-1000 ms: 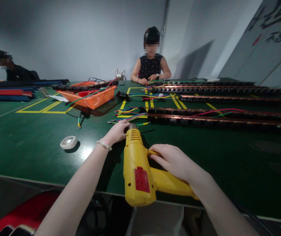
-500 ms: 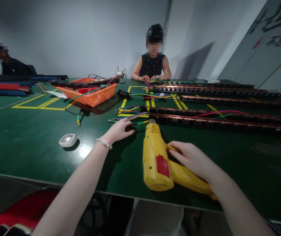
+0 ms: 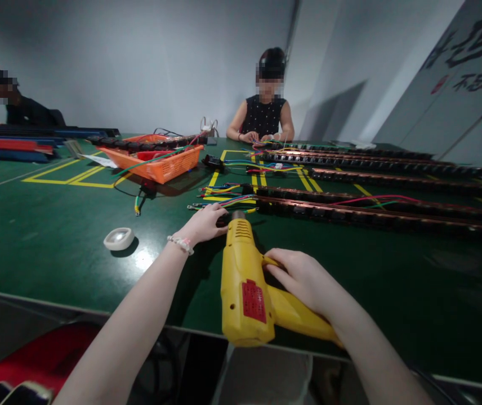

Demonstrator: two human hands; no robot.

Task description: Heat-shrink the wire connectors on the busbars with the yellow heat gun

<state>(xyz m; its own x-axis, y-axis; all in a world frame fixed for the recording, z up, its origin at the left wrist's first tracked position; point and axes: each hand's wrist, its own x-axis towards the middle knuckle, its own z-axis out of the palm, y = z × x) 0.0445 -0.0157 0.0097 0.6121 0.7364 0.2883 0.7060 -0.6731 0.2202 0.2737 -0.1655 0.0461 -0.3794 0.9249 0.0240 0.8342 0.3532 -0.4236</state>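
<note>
My right hand [image 3: 298,275] is wrapped round the handle of a yellow heat gun [image 3: 247,292]. The gun's metal nozzle points away from me, close beside the fingers of my left hand [image 3: 205,224]. That hand is closed on wires [image 3: 235,202] at the near end of a long dark strip with copper-coloured bars [image 3: 334,211]. Ring-shaped lugs show at the wire ends, left of my fingers. A green-and-yellow wire end [image 3: 251,211] lies just past the nozzle. My fingers hide part of the wires.
An orange basket [image 3: 165,169] with strips and wires stands at the back left. A white roll of tape [image 3: 118,239] lies left of my arm. More copper-barred strips [image 3: 371,160] lie behind. One co-worker [image 3: 265,118] sits opposite, another [image 3: 30,109] far left.
My right hand has moved the heat gun to the left, and its nozzle is now right beside my left fingers. My left hand has hardly moved.
</note>
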